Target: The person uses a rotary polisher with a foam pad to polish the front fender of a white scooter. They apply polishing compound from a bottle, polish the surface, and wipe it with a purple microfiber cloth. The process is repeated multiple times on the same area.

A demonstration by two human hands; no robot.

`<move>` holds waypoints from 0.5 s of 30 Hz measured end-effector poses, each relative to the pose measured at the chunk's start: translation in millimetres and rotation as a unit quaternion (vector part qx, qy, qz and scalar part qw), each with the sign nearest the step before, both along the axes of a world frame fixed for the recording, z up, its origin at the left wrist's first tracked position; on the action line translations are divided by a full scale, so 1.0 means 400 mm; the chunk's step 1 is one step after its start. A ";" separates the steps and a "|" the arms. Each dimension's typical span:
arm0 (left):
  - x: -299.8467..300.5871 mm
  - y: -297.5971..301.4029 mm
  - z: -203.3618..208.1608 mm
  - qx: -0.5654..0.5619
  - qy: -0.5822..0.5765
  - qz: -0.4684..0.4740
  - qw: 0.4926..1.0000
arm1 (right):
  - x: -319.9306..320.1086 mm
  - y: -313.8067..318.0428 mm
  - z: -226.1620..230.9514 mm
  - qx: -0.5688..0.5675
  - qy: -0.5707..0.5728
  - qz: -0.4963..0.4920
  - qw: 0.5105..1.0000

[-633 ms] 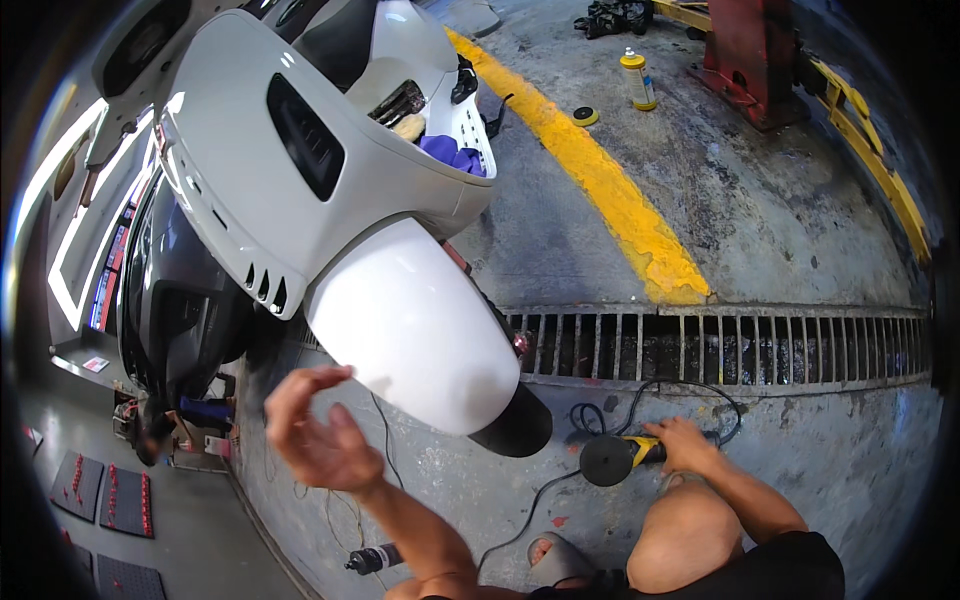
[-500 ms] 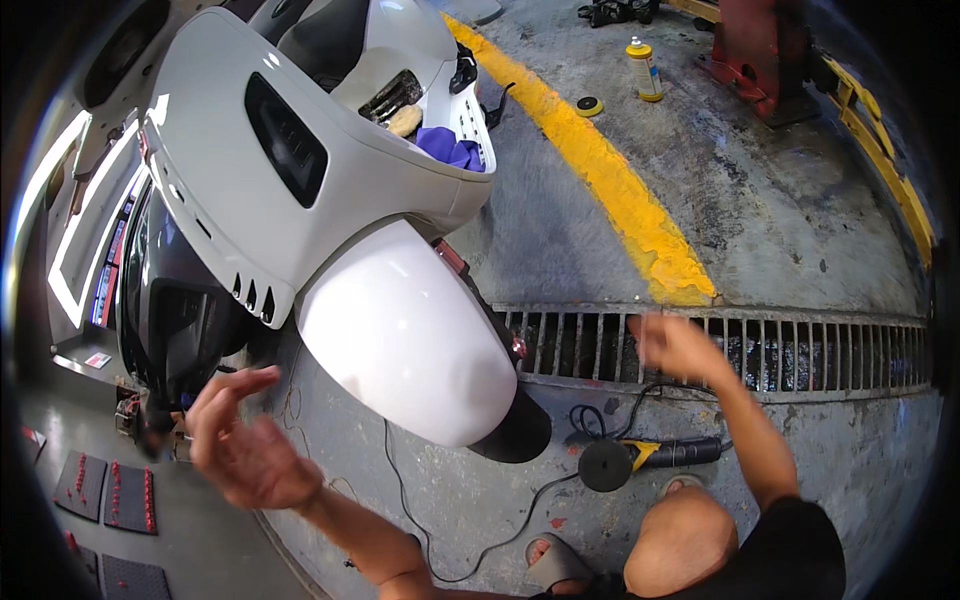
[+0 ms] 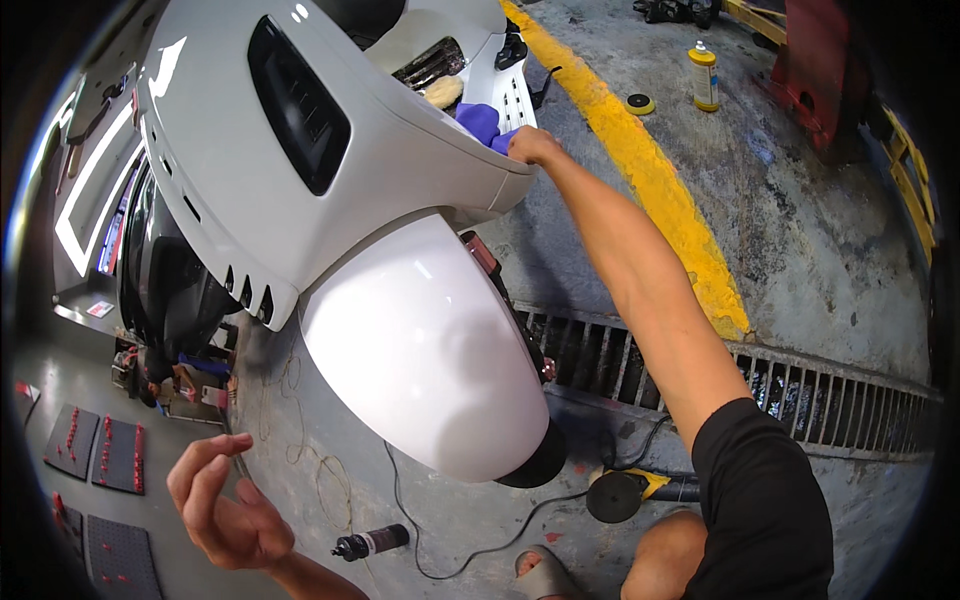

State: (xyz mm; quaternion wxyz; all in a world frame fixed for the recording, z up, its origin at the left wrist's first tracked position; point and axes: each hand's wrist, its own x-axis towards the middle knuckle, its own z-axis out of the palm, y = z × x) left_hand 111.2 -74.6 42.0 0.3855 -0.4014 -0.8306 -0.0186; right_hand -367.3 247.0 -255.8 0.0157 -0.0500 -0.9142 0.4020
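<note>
My right hand (image 3: 535,147) reaches forward to the footboard of a white scooter (image 3: 380,140). Its fingers are closed on a purple cloth (image 3: 480,122) lying there. Beside the cloth is a round cream polishing pad (image 3: 443,92). My left hand (image 3: 228,505) hangs in the air at the lower left, fingers apart and slightly curled, with nothing in it. Between my arms, the glossy white front fender (image 3: 400,345) sticks out toward me over a black mudguard tip (image 3: 537,460).
A corded polisher (image 3: 615,496) lies by my knee. A dark bottle (image 3: 370,541) lies on the floor near my left hand. Beyond are a drain grate (image 3: 850,400), a yellow bottle (image 3: 704,78), a small yellow-and-black pad (image 3: 640,104) and a red lift post (image 3: 825,70).
My right hand has moved from above the drain grate up and left to the purple cloth and closed on it. My left hand is lower in view. The dark bottle has come into view.
</note>
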 end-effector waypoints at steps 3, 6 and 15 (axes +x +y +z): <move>-0.013 0.003 -0.005 0.028 0.024 -0.025 0.999 | 0.054 0.075 0.075 -0.245 0.194 -0.086 0.946; -0.035 0.044 -0.022 0.064 0.008 -0.077 0.995 | 0.181 0.214 0.232 -0.533 0.285 -0.016 0.796; -0.106 0.334 -0.102 0.206 -0.204 -0.118 0.950 | 0.683 0.493 0.714 -0.394 0.295 0.180 0.852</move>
